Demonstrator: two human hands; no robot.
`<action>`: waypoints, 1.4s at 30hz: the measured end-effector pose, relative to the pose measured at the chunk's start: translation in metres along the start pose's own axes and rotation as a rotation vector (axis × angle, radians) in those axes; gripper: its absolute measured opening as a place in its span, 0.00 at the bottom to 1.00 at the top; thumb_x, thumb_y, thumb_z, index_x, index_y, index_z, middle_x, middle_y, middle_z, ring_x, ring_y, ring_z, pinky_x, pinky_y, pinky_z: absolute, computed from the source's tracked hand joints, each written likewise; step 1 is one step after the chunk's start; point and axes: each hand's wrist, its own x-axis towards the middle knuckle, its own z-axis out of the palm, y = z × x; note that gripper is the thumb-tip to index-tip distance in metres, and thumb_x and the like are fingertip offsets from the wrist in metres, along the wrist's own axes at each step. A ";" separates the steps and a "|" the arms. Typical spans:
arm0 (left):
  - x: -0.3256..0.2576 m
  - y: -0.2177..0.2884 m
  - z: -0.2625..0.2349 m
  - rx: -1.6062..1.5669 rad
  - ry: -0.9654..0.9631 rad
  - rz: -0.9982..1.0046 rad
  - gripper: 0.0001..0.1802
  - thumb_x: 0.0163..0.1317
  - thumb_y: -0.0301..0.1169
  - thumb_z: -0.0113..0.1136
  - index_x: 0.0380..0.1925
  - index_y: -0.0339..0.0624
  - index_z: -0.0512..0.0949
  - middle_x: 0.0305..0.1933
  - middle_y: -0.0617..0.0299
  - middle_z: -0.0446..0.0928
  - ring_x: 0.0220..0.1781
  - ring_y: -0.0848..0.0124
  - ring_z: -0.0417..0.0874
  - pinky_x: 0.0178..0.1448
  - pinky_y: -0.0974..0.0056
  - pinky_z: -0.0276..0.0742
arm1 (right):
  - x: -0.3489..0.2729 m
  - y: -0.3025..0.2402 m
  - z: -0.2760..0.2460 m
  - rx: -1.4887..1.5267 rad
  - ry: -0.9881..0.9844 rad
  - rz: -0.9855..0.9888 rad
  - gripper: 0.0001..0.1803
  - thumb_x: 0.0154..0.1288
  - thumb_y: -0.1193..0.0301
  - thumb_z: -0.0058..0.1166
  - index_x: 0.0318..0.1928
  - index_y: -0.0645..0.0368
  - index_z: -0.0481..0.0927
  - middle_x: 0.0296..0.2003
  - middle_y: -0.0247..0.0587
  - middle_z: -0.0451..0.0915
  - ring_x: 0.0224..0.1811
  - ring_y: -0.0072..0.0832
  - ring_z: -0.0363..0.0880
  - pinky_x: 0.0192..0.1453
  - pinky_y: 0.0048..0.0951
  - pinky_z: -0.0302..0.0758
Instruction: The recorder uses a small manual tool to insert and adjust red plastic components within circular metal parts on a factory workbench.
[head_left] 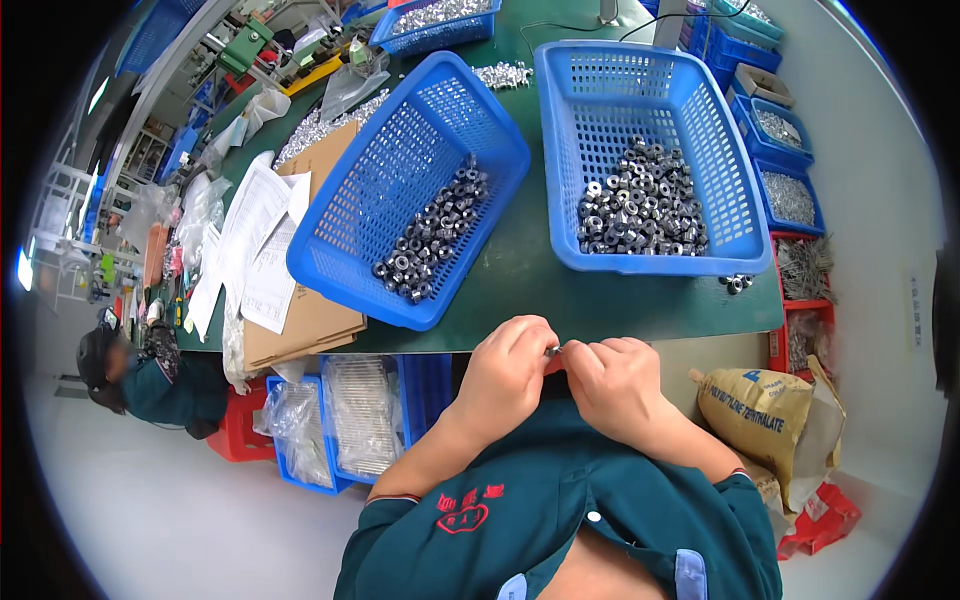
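You had both hands pulled in tight at the lower centre of the frame, just off the near edge of the green table point(520, 270). Your left hand point(505, 365) and right hand point(615, 380) met fingertip to fingertip, pinched around one small shiny metal part point(552, 350), only a glint of it showing between them. It looked like the fitting or checking step on a single piece. Above left sat the tilted blue plastic basket point(400, 150) with dark metal nuts point(430, 235); upper right, the level blue plastic basket point(640, 90) held a bigger pile of silvery nuts point(640, 210). The next move, I'd judge, called for a firm pinch and a clean reach to either basket.
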 end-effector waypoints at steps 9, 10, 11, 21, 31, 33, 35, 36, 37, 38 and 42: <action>0.070 0.026 0.000 0.217 0.021 0.371 0.11 0.49 0.17 0.59 0.35 0.34 0.75 0.40 0.50 0.77 0.42 0.52 0.81 0.46 0.54 0.79 | -0.006 0.016 -0.031 0.947 0.105 0.719 0.07 0.72 0.73 0.52 0.41 0.64 0.79 0.19 0.27 0.73 0.21 0.11 0.67 0.23 0.19 0.65; 0.085 0.021 0.003 0.250 0.076 0.385 0.10 0.50 0.19 0.61 0.35 0.36 0.76 0.39 0.51 0.78 0.41 0.52 0.81 0.45 0.54 0.78 | -0.007 0.018 -0.031 0.917 0.192 0.718 0.06 0.72 0.74 0.52 0.40 0.64 0.79 0.20 0.25 0.72 0.20 0.10 0.65 0.23 0.17 0.63; 0.101 0.013 0.007 0.240 0.042 0.366 0.09 0.50 0.20 0.60 0.33 0.37 0.77 0.38 0.52 0.78 0.41 0.53 0.81 0.44 0.54 0.78 | -0.012 0.022 -0.030 0.908 0.229 0.697 0.06 0.72 0.74 0.52 0.39 0.64 0.79 0.20 0.25 0.72 0.20 0.10 0.65 0.23 0.17 0.62; 0.183 -0.017 0.074 0.534 -0.440 0.109 0.04 0.50 0.25 0.62 0.27 0.40 0.83 0.38 0.51 0.83 0.41 0.56 0.85 0.43 0.54 0.80 | -0.037 0.024 -0.026 0.822 0.119 0.746 0.06 0.71 0.75 0.52 0.36 0.64 0.78 0.19 0.25 0.71 0.18 0.11 0.65 0.22 0.16 0.60; 0.059 -0.081 -0.016 0.651 0.366 -0.174 0.11 0.49 0.29 0.71 0.33 0.43 0.81 0.36 0.59 0.78 0.43 0.57 0.79 0.48 0.54 0.73 | -0.039 0.034 -0.018 0.852 0.059 0.777 0.05 0.70 0.75 0.53 0.36 0.64 0.78 0.18 0.25 0.71 0.19 0.11 0.65 0.22 0.17 0.61; 0.036 -0.092 -0.019 0.763 0.303 -0.317 0.17 0.48 0.33 0.73 0.38 0.44 0.83 0.41 0.61 0.76 0.49 0.59 0.76 0.54 0.54 0.70 | -0.035 0.033 -0.015 0.857 0.037 0.767 0.05 0.70 0.75 0.53 0.36 0.65 0.78 0.18 0.25 0.70 0.19 0.11 0.64 0.23 0.18 0.61; 0.027 -0.096 -0.017 0.823 0.269 -0.371 0.22 0.45 0.36 0.76 0.43 0.43 0.83 0.43 0.62 0.75 0.53 0.60 0.73 0.57 0.54 0.68 | -0.033 0.031 -0.012 0.858 0.016 0.760 0.05 0.70 0.75 0.54 0.36 0.65 0.79 0.18 0.26 0.70 0.20 0.11 0.64 0.23 0.18 0.61; 0.028 -0.095 -0.016 0.822 0.261 -0.368 0.22 0.45 0.36 0.76 0.43 0.43 0.83 0.43 0.62 0.75 0.53 0.60 0.73 0.57 0.54 0.68 | -0.032 0.032 -0.010 0.841 0.006 0.733 0.05 0.69 0.75 0.54 0.37 0.65 0.79 0.19 0.27 0.70 0.20 0.12 0.64 0.24 0.19 0.61; 0.031 -0.093 -0.014 0.823 0.268 -0.372 0.22 0.45 0.35 0.76 0.41 0.43 0.82 0.43 0.61 0.75 0.53 0.60 0.73 0.57 0.54 0.67 | -0.032 0.032 -0.009 0.823 -0.004 0.706 0.05 0.69 0.76 0.55 0.37 0.65 0.79 0.19 0.28 0.71 0.21 0.12 0.64 0.24 0.20 0.61; 0.032 -0.093 -0.013 0.822 0.277 -0.376 0.21 0.45 0.35 0.76 0.40 0.43 0.82 0.43 0.61 0.75 0.52 0.59 0.73 0.57 0.54 0.67 | -0.031 0.031 -0.009 0.822 0.001 0.713 0.05 0.69 0.76 0.55 0.37 0.65 0.79 0.19 0.28 0.71 0.21 0.12 0.64 0.24 0.20 0.61; 0.030 -0.101 -0.009 0.821 0.294 -0.408 0.17 0.45 0.34 0.76 0.32 0.45 0.78 0.41 0.62 0.75 0.50 0.59 0.73 0.55 0.55 0.66 | -0.032 0.025 -0.011 0.786 -0.002 0.703 0.05 0.68 0.75 0.55 0.37 0.65 0.79 0.19 0.29 0.71 0.21 0.14 0.64 0.25 0.21 0.62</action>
